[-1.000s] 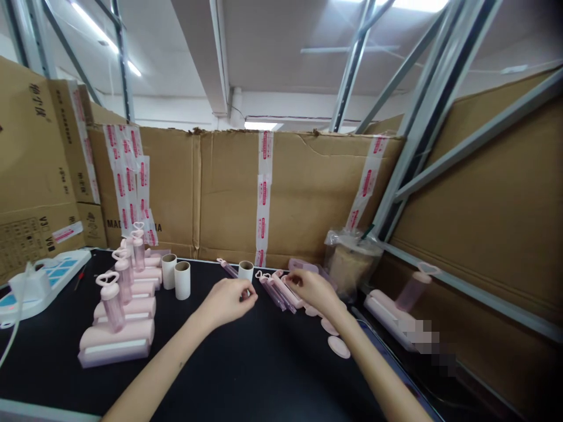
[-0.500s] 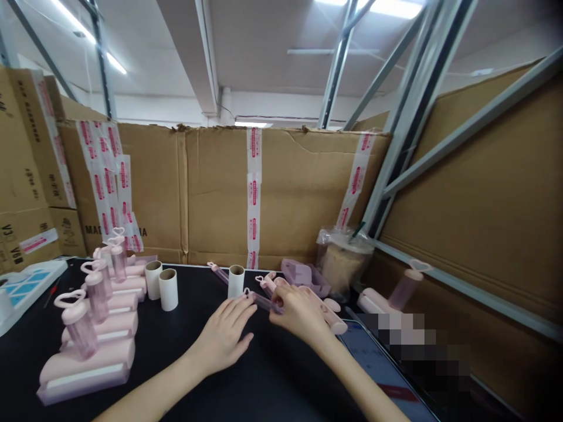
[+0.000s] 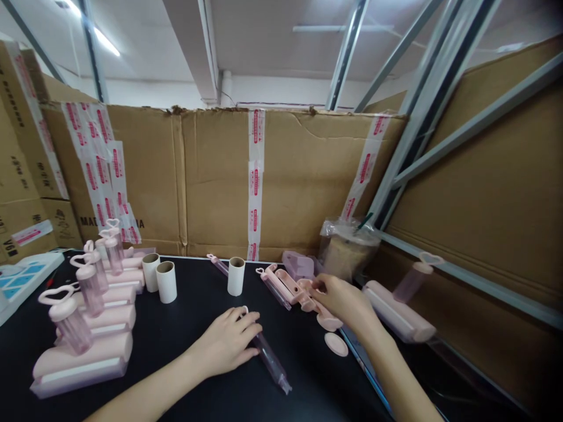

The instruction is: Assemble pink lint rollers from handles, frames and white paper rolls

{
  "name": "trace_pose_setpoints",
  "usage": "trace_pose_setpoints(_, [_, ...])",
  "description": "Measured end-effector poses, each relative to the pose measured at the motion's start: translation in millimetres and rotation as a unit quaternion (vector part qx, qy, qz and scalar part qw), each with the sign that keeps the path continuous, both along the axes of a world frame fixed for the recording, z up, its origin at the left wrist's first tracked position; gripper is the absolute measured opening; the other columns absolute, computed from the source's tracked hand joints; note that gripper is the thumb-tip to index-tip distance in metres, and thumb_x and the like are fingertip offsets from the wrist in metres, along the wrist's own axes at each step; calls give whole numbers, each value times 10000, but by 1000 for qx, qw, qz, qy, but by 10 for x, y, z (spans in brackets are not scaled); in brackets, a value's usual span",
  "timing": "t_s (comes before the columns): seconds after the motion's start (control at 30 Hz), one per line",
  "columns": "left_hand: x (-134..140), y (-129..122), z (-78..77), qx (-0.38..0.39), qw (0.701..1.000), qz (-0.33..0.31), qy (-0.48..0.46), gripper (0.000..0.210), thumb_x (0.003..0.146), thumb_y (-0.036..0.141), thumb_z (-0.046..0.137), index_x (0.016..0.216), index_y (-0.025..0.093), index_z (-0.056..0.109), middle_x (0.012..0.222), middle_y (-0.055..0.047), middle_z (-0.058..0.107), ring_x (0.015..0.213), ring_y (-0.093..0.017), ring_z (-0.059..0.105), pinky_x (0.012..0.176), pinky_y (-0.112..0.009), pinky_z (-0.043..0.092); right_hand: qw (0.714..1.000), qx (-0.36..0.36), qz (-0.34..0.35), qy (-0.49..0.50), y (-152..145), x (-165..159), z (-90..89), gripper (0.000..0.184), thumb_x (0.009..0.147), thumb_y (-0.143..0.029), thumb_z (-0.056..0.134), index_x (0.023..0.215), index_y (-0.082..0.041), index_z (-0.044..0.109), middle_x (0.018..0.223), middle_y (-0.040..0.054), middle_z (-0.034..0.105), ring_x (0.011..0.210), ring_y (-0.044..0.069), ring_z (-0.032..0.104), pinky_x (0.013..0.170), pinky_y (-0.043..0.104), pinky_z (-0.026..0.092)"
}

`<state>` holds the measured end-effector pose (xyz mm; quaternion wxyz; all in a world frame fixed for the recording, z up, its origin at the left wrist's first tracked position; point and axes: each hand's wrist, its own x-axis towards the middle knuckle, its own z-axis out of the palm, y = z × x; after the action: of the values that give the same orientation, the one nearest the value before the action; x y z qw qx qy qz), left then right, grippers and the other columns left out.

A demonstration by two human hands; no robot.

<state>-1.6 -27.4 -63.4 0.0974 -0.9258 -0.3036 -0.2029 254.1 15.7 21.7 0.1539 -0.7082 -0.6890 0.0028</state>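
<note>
My left hand [image 3: 229,341] is closed around the heart-ring end of a see-through purple handle tube [image 3: 270,358], which slants across the black table toward the near right. My right hand [image 3: 341,298] has its fingertips curled on a pink plastic roller part [image 3: 328,319]; the fingers partly hide it. Just below lies a loose pink oval cap [image 3: 336,344]. Left of the right hand are a pink holder piece [image 3: 284,284] and another handle tube [image 3: 276,291] with a small heart ring. A purple cover [image 3: 299,265] lies behind them.
Several pink rollers with heart-topped handles [image 3: 70,328] line the left side. White cardboard tubes [image 3: 166,283] stand near them, another tube [image 3: 236,277] mid-table. A bagged drink cup [image 3: 347,249], a phone-like device [image 3: 367,375] and a pink roller [image 3: 398,310] are at right. Cardboard [image 3: 220,187] walls the back.
My right hand has let go of the purple tube and moved right onto the pink parts. The tube now points nearer in my left hand. The oval cap sits closer to me.
</note>
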Motion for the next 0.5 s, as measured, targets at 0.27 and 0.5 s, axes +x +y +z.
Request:
trace_pose_setpoints(0.27, [-101, -6, 139, 30, 998, -27, 38, 252, 894, 234, 501, 1144, 214, 532, 1012, -67, 605, 984, -212, 573, 990, -413, 402, 995, -31, -99, -16, 219, 217, -215, 172, 674, -133, 548, 783, -161, 679, 893, 195, 721, 828, 334, 684, 621, 355, 460])
trace_pose_setpoints(0.5, [-332, -139, 464, -75, 993, 11, -94, 249, 930, 223, 412, 1172, 184, 457, 1084, -68, 597, 961, -192, 593, 861, -341, 479, 995, 48, 3, 92, 17, 241, 70, 268, 779, -267, 529, 1023, -202, 619, 898, 116, 724, 822, 259, 677, 631, 304, 485])
